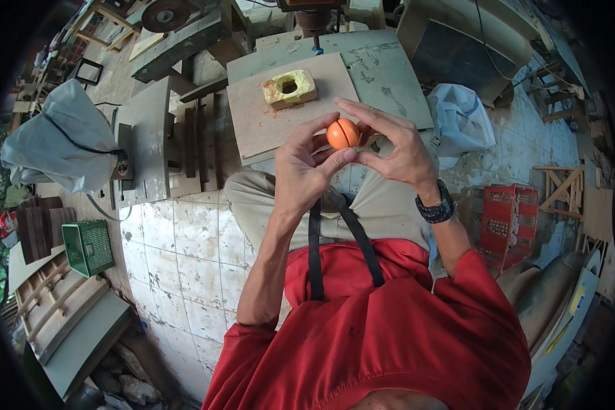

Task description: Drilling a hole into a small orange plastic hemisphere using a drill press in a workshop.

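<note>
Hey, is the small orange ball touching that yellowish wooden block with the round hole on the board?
Apart. The head view shows the small orange ball held up between the fingertips of the left hand and right hand, with bare board visible between it and the yellowish wooden block.

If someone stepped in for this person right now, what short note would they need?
Left hand: fingers closed on the orange ball, held up in front of the chest.
Right hand: fingertips pinch the same ball from the other side; a black watch is on that wrist.
Beyond the hands, a yellowish block with a round hole lies on a flat board on the machine table. The hole is empty.
Done: ball is in hand, above the lap.
Left: I cannot tell from this view; the ball and the block are apart.
</note>
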Demonstrator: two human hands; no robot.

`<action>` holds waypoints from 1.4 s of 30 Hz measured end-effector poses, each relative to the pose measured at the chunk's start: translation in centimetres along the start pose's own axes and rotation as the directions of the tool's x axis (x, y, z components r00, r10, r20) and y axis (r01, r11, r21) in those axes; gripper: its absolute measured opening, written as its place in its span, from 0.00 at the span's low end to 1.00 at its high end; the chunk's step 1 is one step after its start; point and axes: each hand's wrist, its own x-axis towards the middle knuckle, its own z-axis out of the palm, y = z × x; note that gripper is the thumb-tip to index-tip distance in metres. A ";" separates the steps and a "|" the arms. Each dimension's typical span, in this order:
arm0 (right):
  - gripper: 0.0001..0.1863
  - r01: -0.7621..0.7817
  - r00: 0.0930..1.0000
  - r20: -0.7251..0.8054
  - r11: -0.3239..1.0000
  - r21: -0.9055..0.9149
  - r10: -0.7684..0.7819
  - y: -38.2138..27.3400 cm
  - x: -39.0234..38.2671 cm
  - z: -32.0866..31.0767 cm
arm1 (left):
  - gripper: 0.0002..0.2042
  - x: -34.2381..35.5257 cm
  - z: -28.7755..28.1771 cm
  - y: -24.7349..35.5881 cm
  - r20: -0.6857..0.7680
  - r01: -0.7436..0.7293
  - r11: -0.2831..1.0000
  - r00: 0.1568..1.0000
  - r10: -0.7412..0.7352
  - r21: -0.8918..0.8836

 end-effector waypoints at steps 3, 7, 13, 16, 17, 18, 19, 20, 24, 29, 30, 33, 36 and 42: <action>0.35 -0.056 0.998 -0.009 0.997 0.044 0.057 0.4 0.0 -0.1 | 0.25 0.0 0.1 0.3 0.002 -0.004 1.000 1.000 0.004 0.011; 0.29 0.012 0.999 0.035 1.000 -0.025 -0.011 0.9 -0.1 -0.4 | 0.23 -0.2 -0.2 0.9 0.030 0.035 0.998 0.999 -0.037 0.058; 0.28 -0.041 0.998 0.043 0.997 0.064 0.038 0.9 -0.4 -0.6 | 0.22 -0.2 0.0 1.1 0.030 0.049 0.997 0.998 -0.051 0.051; 0.28 -0.041 0.998 0.041 0.996 0.081 0.038 1.0 -0.6 -0.6 | 0.22 -0.2 0.1 0.8 0.018 0.050 0.998 0.999 -0.050 0.033; 0.29 -0.026 0.999 0.045 0.998 0.065 0.023 1.0 -0.6 -0.6 | 0.22 -0.2 0.1 0.7 0.017 0.044 0.999 0.999 -0.045 0.013; 0.29 -0.026 0.999 0.045 0.998 0.064 0.024 0.9 -0.6 -0.6 | 0.22 -0.3 0.2 0.8 0.017 0.045 0.999 0.999 -0.045 0.013; 0.29 -0.059 0.998 0.044 0.993 0.106 0.054 0.8 -0.6 -0.6 | 0.22 -0.4 0.3 0.8 0.006 0.046 0.999 0.999 -0.046 0.004; 0.29 -0.090 0.995 0.044 0.985 0.148 0.085 0.7 -0.6 -0.6 | 0.22 -0.5 0.3 0.9 -0.004 0.046 0.999 0.999 -0.046 -0.004; 0.29 -0.050 0.999 0.025 0.991 0.124 0.047 0.9 -0.6 -0.5 | 0.22 -0.4 0.6 1.2 0.006 0.021 0.999 1.000 -0.021 -0.042; 0.28 0.000 1.000 0.012 0.999 0.050 -0.001 1.0 -0.4 -0.5 | 0.23 -0.3 0.3 1.1 0.039 0.028 0.999 0.999 -0.029 0.023; 0.28 0.001 1.000 0.012 0.999 0.050 -0.001 0.9 -0.4 -0.5 | 0.23 -0.2 0.3 1.1 0.039 0.027 0.999 0.999 -0.028 0.023; 0.27 -0.020 1.000 -0.002 0.999 0.039 0.020 1.0 -0.3 -0.6 | 0.27 -0.2 0.3 1.0 0.027 0.079 0.997 0.996 -0.079 0.015; 0.26 -0.080 0.997 -0.019 0.989 -0.128 0.078 2.3 0.0 -2.3 | 0.32 -0.2 0.4 0.7 -0.085 0.012 0.999 0.996 -0.008 0.043; 0.26 -0.358 0.934 -0.088 0.897 -0.259 0.347 8.1 -0.4 -4.5 | 0.31 -0.4 -0.8 -1.2 -0.066 0.097 0.971 0.994 -0.084 0.219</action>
